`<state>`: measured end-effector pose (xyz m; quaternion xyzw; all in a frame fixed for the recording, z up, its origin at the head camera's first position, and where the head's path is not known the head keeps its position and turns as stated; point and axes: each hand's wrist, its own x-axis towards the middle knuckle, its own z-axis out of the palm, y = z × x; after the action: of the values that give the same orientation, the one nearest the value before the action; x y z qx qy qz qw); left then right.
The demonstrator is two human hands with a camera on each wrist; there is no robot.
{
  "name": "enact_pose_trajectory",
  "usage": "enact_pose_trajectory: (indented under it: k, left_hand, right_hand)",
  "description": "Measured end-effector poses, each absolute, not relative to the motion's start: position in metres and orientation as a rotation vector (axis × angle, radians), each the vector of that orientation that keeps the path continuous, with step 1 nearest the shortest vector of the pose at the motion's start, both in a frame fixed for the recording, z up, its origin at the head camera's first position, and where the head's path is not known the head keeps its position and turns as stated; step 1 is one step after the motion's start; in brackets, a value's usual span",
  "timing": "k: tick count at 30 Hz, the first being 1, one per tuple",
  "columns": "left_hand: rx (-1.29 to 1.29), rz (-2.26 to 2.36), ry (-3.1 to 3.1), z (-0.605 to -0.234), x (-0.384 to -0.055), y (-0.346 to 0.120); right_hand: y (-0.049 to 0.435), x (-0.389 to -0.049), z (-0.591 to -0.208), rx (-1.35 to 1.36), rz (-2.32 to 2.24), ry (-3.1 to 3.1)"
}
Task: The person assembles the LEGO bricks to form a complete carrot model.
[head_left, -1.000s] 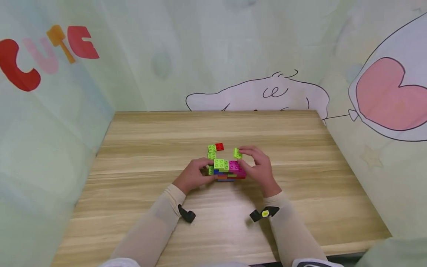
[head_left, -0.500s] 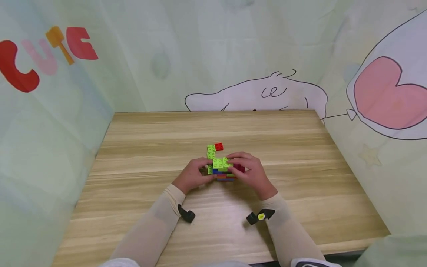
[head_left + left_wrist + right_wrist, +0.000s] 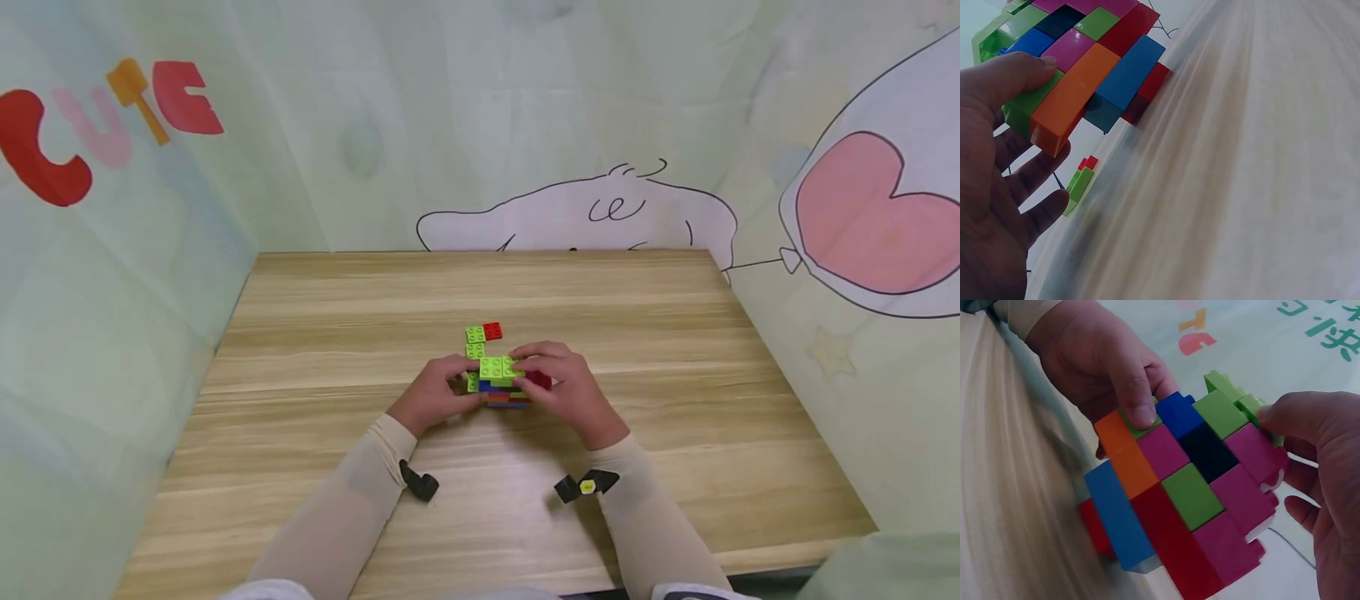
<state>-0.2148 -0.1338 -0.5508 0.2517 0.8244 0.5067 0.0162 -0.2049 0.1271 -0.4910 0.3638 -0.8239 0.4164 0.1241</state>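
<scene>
A stepped structure of toy building bricks [image 3: 1194,497] in blue, orange, red, magenta, green and dark blue stands on the table in front of the person. On its left side the left hand [image 3: 435,392] grips it; the left wrist view has the thumb on the front face and the fingers behind. From the right, the right hand [image 3: 566,387] pinches a lime-green brick [image 3: 1252,407] at the top of the structure, thumb in front. Its fingers hide most of the magenta bricks in the head view.
Behind and left of the structure lie several loose bricks: a red brick [image 3: 492,331] touching a lime brick [image 3: 476,334], and more lime ones nearer the left hand. The wooden table [image 3: 337,317] meets printed fabric walls [image 3: 360,133] at its back and sides.
The right hand has moved left and slightly down, bringing the lime-green brick from the air onto the structure's top. Since half a second ago, both hands have barely moved.
</scene>
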Motion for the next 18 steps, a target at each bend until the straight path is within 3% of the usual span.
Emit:
enact_pose_trajectory:
  k: [9, 18]
  left_hand:
    - [0.793, 1.563, 2.586, -0.55, -0.215, -0.135]
    - [0.807, 1.551, 2.605, -0.551, -0.214, -0.135]
  right_hand:
    - [0.121, -0.206, -0.479, 1.012, 1.28, -2.538]
    - [0.123, -0.204, -0.507, 1.012, 1.29, -2.349]
